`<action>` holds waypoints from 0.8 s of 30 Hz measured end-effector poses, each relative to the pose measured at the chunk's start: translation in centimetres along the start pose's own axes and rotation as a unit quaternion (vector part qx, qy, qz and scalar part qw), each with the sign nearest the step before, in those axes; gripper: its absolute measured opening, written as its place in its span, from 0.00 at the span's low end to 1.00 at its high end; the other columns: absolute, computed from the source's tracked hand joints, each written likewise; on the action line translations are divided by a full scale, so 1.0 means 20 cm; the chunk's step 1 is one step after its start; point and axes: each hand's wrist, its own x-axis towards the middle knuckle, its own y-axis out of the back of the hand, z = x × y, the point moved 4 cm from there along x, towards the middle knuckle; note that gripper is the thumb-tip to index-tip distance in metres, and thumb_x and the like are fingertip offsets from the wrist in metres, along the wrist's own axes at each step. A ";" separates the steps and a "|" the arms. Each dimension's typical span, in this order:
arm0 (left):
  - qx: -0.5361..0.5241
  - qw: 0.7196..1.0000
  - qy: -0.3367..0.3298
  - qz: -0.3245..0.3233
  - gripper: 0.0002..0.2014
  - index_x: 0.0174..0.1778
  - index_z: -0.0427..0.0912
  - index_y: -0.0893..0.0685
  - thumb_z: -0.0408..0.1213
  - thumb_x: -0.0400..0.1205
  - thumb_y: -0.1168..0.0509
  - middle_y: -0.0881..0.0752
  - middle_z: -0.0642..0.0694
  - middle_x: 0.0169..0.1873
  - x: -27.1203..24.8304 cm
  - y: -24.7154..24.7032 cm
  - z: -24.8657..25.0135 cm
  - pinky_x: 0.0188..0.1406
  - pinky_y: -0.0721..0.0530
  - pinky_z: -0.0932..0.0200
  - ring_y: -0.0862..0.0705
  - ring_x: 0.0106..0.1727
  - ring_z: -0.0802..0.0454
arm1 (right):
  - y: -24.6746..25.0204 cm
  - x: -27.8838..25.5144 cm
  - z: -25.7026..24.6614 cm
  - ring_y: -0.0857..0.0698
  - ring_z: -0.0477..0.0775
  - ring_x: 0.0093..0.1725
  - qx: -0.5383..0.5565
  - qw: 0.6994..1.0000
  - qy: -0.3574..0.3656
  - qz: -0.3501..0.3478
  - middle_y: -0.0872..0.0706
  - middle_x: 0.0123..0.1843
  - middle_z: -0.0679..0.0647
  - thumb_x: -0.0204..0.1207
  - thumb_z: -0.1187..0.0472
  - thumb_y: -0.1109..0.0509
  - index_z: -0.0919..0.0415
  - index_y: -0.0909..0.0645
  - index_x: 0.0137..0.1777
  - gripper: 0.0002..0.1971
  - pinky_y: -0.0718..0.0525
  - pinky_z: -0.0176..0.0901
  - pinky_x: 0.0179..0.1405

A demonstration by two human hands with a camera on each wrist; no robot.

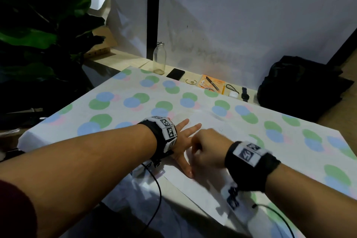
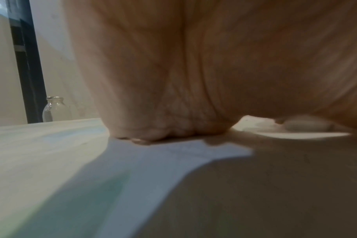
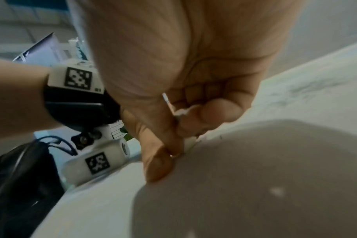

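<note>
Black wrist bands (image 1: 166, 131) with white blocks of square black-and-white codes sit behind both hands. The left hand (image 1: 182, 141) lies flat, fingers spread, pressing a smooth paper sheet (image 1: 202, 189), while the right hand (image 1: 208, 149), close beside it, curls to pinch a small white tuft (image 3: 181, 111) on a thin stick, possibly a cotton swab, just above the paper. That sheet lies slantwise on a matte cloth (image 1: 135, 91) dotted green, blue and pink; beyond it are a clear glass bottle (image 1: 159, 58) and a black phone (image 1: 175, 73).
</note>
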 end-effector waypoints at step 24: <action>-0.010 1.000 0.000 -0.011 0.70 0.80 0.72 0.77 0.84 0.56 0.32 0.81 0.62 0.81 0.00 -0.01 -0.02 0.77 0.64 0.17 0.79 0.84 0.43 | 0.06 0.00 0.19 0.14 0.51 0.45 0.008 0.993 -0.073 0.092 0.12 0.42 0.47 0.69 0.51 0.25 0.52 0.15 0.38 0.06 0.17 0.40 0.42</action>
